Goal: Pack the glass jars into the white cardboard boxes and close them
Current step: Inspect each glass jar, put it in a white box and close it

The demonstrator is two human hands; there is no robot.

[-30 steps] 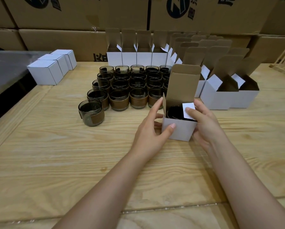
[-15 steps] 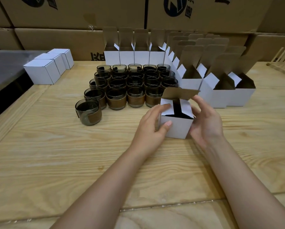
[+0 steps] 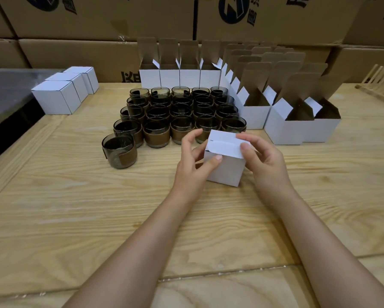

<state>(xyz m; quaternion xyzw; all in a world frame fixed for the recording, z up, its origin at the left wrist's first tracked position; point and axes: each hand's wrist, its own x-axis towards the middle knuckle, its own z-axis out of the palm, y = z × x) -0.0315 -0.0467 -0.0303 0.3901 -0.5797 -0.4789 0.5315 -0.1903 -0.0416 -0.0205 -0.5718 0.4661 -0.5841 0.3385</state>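
Note:
A small white cardboard box (image 3: 225,168) stands on the wooden table (image 3: 97,207) between my hands, its lid folded down over the top. My left hand (image 3: 192,165) grips its left side, thumb on the front face. My right hand (image 3: 264,161) holds the right side and presses the lid's tuck flap with thumb and fingertips. The jar inside is hidden. Behind stands a block of several dark glass jars (image 3: 177,112) with brown bands, and one jar (image 3: 119,150) sits apart at the front left.
Several open white boxes (image 3: 291,127) with raised lids stand behind and to the right of the jars. Three closed white boxes (image 3: 57,96) line the table's left edge. Large brown cartons (image 3: 97,16) form a wall at the back. A wooden rack (image 3: 382,81) is far right.
The box's side flaps were folded in, then the tall lid came down over the jar. The lid now lies flat with my right hand pressing its flap.

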